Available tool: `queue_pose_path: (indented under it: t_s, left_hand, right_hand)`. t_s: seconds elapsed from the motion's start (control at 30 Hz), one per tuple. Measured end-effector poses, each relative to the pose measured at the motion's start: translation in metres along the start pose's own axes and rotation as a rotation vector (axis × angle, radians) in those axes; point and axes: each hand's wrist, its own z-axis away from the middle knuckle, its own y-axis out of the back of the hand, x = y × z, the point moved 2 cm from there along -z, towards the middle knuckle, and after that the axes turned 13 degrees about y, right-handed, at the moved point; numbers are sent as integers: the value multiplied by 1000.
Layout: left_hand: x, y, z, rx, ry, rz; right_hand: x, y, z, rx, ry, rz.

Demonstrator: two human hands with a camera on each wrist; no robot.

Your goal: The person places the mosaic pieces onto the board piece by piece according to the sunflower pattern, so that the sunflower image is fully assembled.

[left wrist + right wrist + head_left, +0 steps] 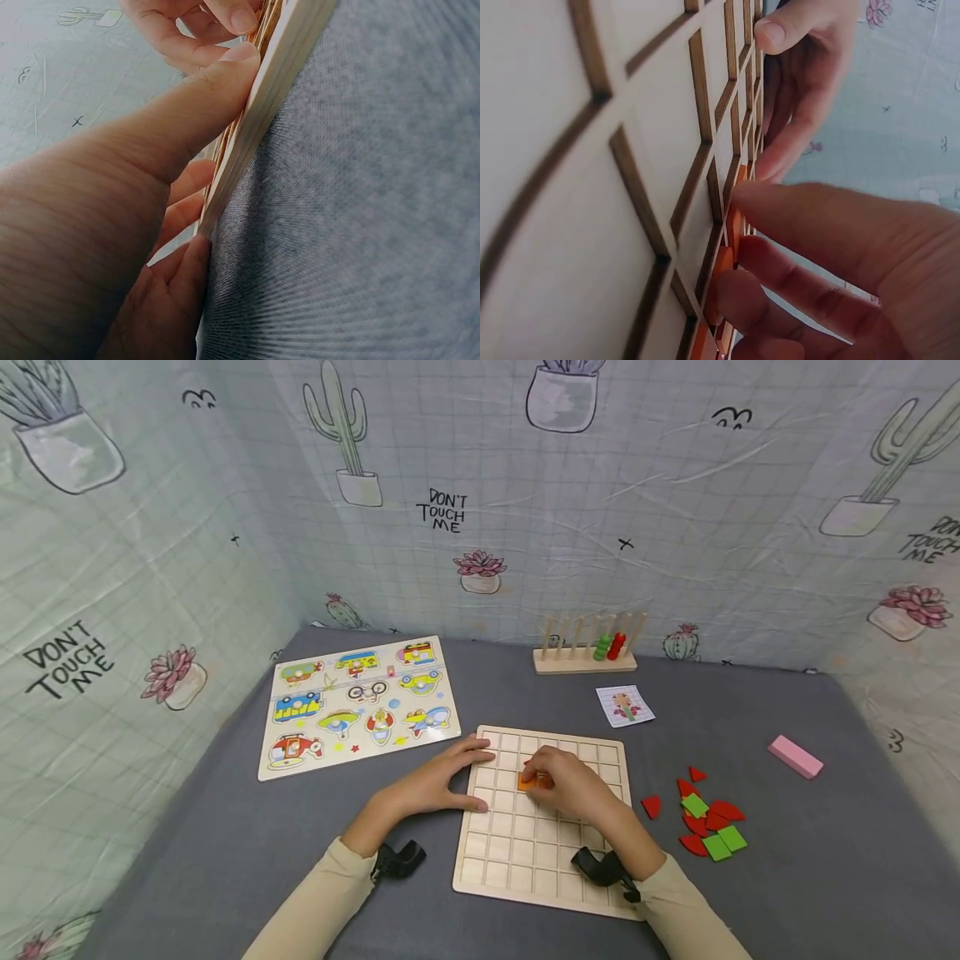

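Note:
A light wooden grid board (498, 872) lies in front of me. My right hand (573, 787) is over its upper middle, thumb and fingertips bent down onto an orange square tile (527, 782). In the right wrist view thumb and forefinger pinch an orange tile (735, 221), close over the grid, with another orange tile (720, 281) beside it. A bit of red shows behind the fingers in the head view. My left hand (442, 781) rests at the board's left edge, thumb and fingers spread and loosely extended, fingertips on the rim.
Right of the board lie several red pieces (651, 807) and green squares (717, 847). Farther right is a pink block (796, 757). Behind stand a picture card (625, 706) and a peg rack (585, 662) with green and red beads. A vehicle puzzle (360, 706) lies back left.

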Motion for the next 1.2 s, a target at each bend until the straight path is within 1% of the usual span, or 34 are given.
queue_pose_path:
  t_s: [0.2, 0.37, 0.63, 0.77, 1.0, 1.2]
  left_hand:
    - [0, 0, 0, -4, 5, 10]
    - [0, 0, 0, -8, 15, 20]
    - [0, 0, 0, -12, 18, 26]
    - [1, 0, 0, -13, 15, 21]
    - [0, -1, -1, -15, 14, 22]
    - [0, -1, -1, -10, 14, 17]
  right_hand:
    - [1, 4, 6, 7, 9, -49]
    - [1, 13, 14, 41, 2, -61]
    - [10, 33, 35, 111, -44, -103]
    - [19, 43, 48, 141, -80, -92]
    - [34, 61, 76, 179, -142, -13]
    - [42, 79, 94, 205, -223, 21]
